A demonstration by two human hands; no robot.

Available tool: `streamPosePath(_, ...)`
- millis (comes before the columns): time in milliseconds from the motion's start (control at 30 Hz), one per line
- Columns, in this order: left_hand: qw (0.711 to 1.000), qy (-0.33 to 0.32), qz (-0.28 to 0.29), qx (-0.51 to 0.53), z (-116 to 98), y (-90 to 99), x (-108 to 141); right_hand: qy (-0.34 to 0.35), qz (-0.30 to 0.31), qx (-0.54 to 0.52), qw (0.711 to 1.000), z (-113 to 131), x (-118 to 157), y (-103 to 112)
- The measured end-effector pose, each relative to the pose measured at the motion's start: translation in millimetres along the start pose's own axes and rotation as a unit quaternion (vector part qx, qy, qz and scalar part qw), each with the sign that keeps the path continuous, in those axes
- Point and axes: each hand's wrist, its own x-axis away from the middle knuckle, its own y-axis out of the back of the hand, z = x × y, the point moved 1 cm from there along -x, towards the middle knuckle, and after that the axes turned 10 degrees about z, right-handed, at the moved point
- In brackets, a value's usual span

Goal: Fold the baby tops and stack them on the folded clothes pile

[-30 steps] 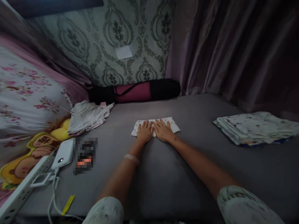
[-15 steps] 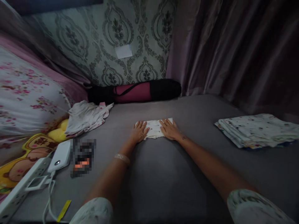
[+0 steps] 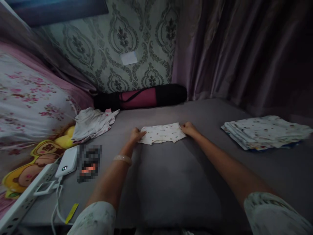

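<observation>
A small white printed garment lies flat on the grey bed surface, its lower edge notched at both sides. My left hand is closed on the garment's left edge, thumb on top of the cloth. At the upper right edge, my right hand pinches the fabric between bent fingers. The garment is spread between the two hands. A pale bangle circles my left wrist.
To the right sits a stack of folded printed cloths. A crumpled white garment lies at the left, near a power bank and a power strip. A black and magenta rolled bag rests along the wall.
My hands have gone from lying flat on the garment to gripping its left and right edges, farther apart. More of the garment now shows. The view has shifted slightly.
</observation>
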Motion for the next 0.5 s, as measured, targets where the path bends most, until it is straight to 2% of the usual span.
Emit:
streamPosePath(100,0.999,0.048,0.004,0.015,-6,4.2,3,-0.027,0.010,0.001,1.000,-2,1,-3)
streamPosePath(267,0.991,0.118,0.007,0.061,-21,7.6,9,-0.055,0.045,-0.008,0.997,11,-7,-9)
streamPosePath(400,0.993,0.099,0.010,0.067,-31,9.9,20,-0.051,0.065,-0.034,0.996,16,-5,-12)
streamPosePath(500,0.995,0.065,-0.001,0.070,-38,13.2,29,-0.035,0.054,-0.058,0.996,15,5,-10)
